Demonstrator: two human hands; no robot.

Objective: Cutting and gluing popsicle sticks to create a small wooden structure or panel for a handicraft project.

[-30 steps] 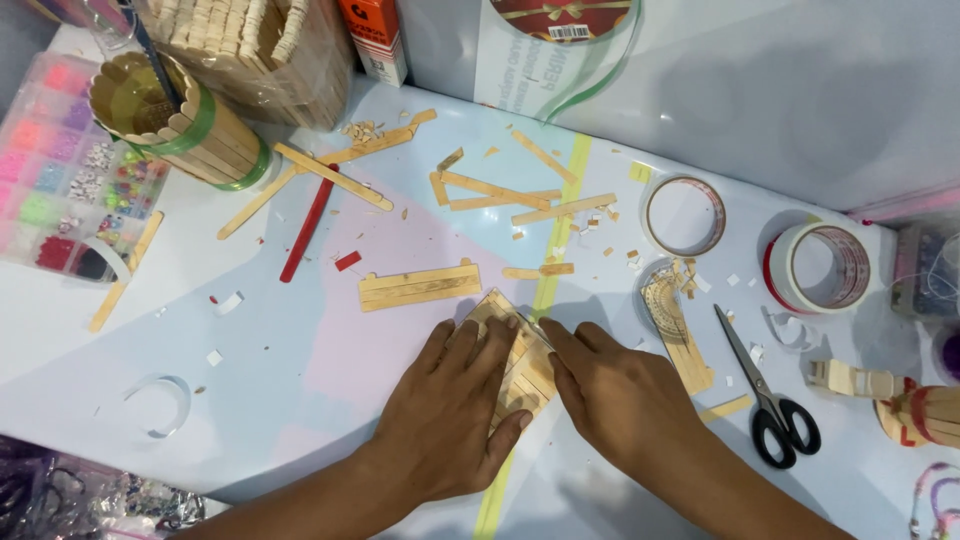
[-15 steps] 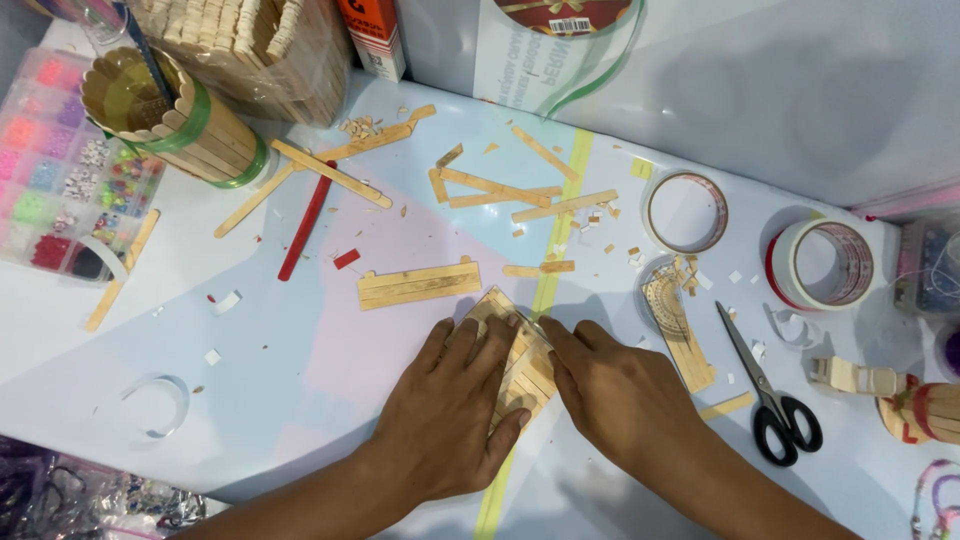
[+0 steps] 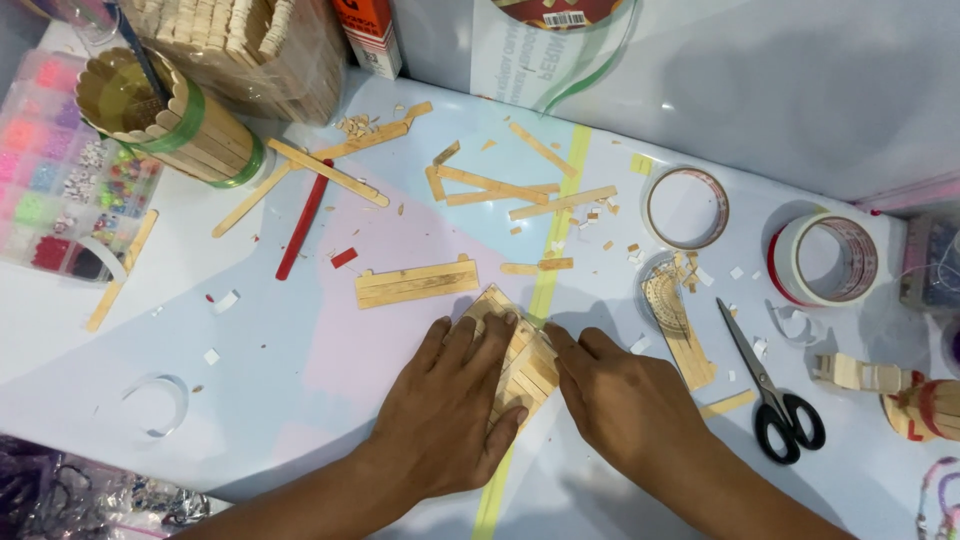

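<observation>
Left hand (image 3: pixel 450 420) and right hand (image 3: pixel 625 400) press flat on the stick panel (image 3: pixel 522 365).

Pale table (image 3: pixel 300 400) with pastel patches, yellow-green stripe (image 3: pixel 560 230) across. On it: panel of glued wooden sticks (image 3: pixel 522 362) under both flat hands, second stick panel (image 3: pixel 416 283) just beyond, loose sticks (image 3: pixel 500 185) and chips further back, red stick (image 3: pixel 303 219), stick-walled round cup (image 3: pixel 165 115), bead box (image 3: pixel 60 185) at left edge. Right side: two tape rolls (image 3: pixel 824 258), clear protractor (image 3: pixel 668 295), black-handled scissors (image 3: pixel 770 385).
</observation>
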